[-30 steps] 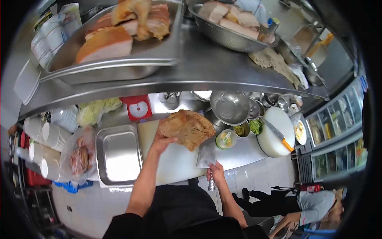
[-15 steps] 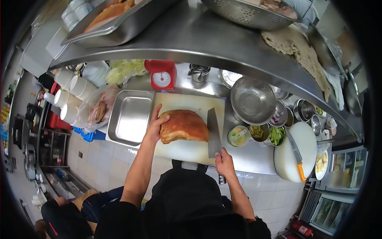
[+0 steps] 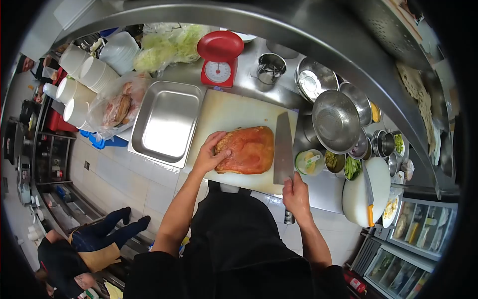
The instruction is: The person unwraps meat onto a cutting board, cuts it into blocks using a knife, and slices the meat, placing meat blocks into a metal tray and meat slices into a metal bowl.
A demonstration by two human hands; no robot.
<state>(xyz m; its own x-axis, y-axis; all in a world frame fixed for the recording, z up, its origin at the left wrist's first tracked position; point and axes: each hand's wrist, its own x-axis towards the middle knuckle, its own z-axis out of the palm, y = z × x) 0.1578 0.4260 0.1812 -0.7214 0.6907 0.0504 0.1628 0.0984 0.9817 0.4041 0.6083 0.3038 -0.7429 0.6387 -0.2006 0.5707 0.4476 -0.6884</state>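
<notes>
A slab of roast pork [image 3: 253, 150] with reddish-brown skin lies flat on the pale cutting board [image 3: 239, 107]. My left hand [image 3: 211, 155] grips its left edge, thumb on top and fingers along the far side. In my right hand [image 3: 297, 196] is a cleaver [image 3: 284, 149], held by its handle. The wide blade points away from me, just to the right of the pork and apart from it, over the board's right side. Left of the board stands a bare steel tray [image 3: 168, 119].
Behind the board are a red kitchen scale [image 3: 218, 70] and bagged lettuce [image 3: 164, 50]. To the right stand a steel colander [image 3: 336, 122], small bowls of greens [image 3: 353, 168], and an orange-handled knife [image 3: 369, 199] on a round white board [image 3: 351, 204]. A steel shelf [image 3: 279, 25] overhangs. Another person [image 3: 64, 259] is at lower left.
The pork, tilted up half a second ago, now lies flat with its skin upward. My left hand lowered with it. The view has shifted, showing more of the counter and the person behind.
</notes>
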